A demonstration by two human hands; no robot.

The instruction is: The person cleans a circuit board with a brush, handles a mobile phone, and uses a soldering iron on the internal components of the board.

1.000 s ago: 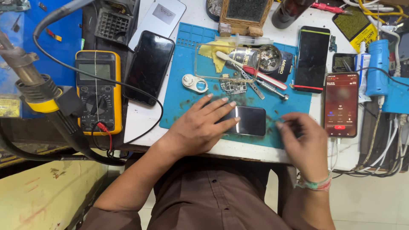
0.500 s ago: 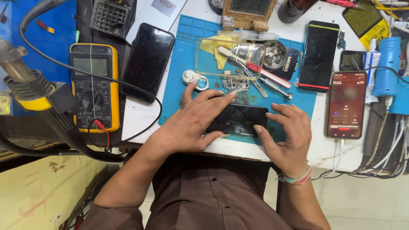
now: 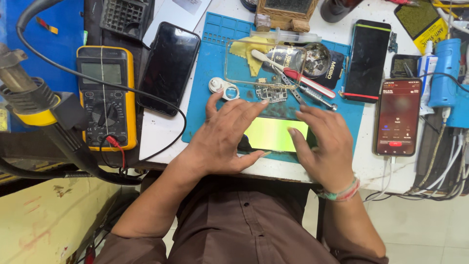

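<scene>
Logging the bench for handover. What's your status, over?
Left hand and right hand both flat on the phone, screen glaring green, lying on the blue mat. Screwdriver and small metal parts just beyond the fingertips.

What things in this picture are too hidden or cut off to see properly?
- Phone on the blue mat, head view: both ends are covered by the left hand and right hand.
- Small metal parts above the fingers: too small to identify.
- Wooden-framed object: cut off by the top edge.
- Lit phone: its screen is blurred.
</scene>
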